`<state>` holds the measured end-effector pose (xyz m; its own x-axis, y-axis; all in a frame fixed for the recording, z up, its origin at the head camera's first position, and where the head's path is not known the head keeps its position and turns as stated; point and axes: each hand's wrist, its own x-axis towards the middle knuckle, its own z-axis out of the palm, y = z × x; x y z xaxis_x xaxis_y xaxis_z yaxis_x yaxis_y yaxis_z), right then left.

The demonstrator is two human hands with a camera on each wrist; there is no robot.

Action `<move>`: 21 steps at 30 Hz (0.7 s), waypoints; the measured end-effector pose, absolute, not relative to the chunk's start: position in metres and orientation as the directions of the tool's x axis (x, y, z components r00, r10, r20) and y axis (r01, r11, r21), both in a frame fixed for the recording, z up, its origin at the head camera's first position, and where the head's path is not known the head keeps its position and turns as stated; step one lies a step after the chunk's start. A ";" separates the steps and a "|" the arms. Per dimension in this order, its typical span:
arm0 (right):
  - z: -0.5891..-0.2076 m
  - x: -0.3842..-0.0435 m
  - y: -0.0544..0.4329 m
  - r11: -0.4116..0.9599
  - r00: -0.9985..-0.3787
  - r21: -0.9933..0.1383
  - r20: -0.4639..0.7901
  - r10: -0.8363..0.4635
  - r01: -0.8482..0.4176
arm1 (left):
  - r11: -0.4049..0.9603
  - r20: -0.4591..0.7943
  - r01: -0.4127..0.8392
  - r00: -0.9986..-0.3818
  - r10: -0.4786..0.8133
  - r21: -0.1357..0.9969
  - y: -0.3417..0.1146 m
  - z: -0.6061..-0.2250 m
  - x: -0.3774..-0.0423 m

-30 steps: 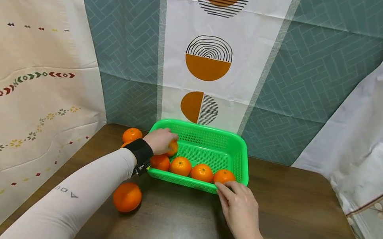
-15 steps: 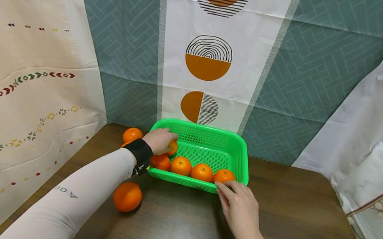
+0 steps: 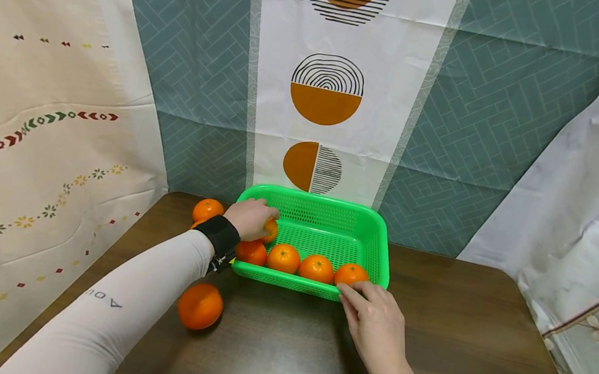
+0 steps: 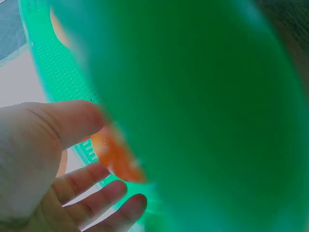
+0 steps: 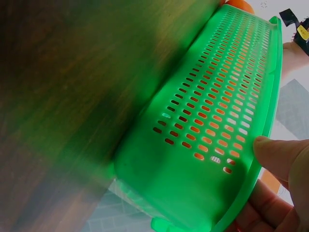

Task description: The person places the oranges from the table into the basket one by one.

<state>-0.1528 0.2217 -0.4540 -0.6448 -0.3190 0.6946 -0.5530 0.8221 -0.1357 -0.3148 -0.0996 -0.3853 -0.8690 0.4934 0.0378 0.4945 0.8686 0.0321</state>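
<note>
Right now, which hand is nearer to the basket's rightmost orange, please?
Right: the right hand grips the basket rim beside the rightmost orange; the left hand is over the basket's left end.

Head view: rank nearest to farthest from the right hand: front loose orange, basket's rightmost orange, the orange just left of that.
1. Rightmost orange: front right, in the basket.
2. Next orange: one place left.
3. Loose orange: left, on the table.
</note>
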 end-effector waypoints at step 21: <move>-0.455 -0.154 0.220 0.820 -0.630 -0.129 0.709 -0.317 -0.558 | 0.882 0.050 0.470 -0.882 0.468 0.040 -0.097 -0.378 -0.303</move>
<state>-0.1539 0.2204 -0.4548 -0.6295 -0.3174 0.7092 -0.5582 0.8197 -0.1287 -0.3031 -0.0965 -0.3780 -0.8822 0.4682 0.0504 0.4702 0.8817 0.0397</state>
